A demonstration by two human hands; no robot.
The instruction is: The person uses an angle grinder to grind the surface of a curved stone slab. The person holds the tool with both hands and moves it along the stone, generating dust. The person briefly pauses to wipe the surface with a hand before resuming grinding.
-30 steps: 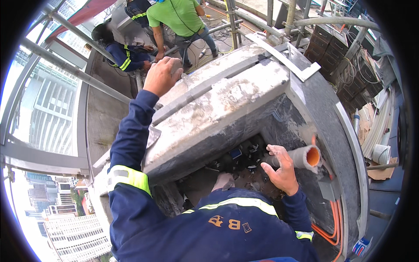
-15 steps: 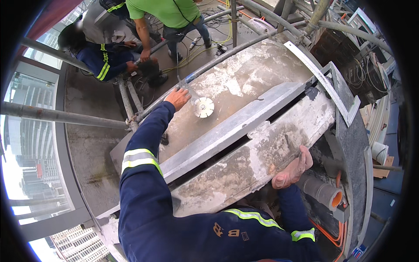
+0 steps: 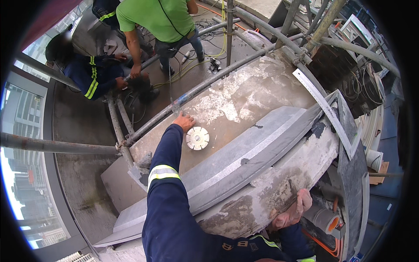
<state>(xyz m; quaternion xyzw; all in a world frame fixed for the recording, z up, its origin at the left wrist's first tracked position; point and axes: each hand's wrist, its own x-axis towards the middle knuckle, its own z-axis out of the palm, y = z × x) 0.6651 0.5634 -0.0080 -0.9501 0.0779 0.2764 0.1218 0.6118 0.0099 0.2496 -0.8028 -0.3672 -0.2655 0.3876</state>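
My left hand [image 3: 184,122] reaches far across a long grey slab [image 3: 244,150], palm down with the fingers apart. Just beside its fingers is a round, pale cutting disc [image 3: 197,138] with a notched rim, on the dusty concrete surface [image 3: 218,113]. A small greyish object touches or adjoins the fingertips; its kind cannot be made out. My left forearm crosses the slab. Close to me, my right hand [image 3: 293,212], fingers stretched upward, rests at the near edge of a rough, whitish concrete ledge [image 3: 244,214].
Scaffold pipes [image 3: 205,85] run beyond the concrete. A person in a green shirt [image 3: 152,17] and a crouching person in dark blue [image 3: 94,74] are at the far left, amid cables. At right are a metal square [image 3: 325,109] and a grey pipe [image 3: 321,218].
The grey slab now shows a broader face, and the dark gaps along the ledge are covered. My left hand stays near the disc while the view has shifted. My right hand remains at the ledge.
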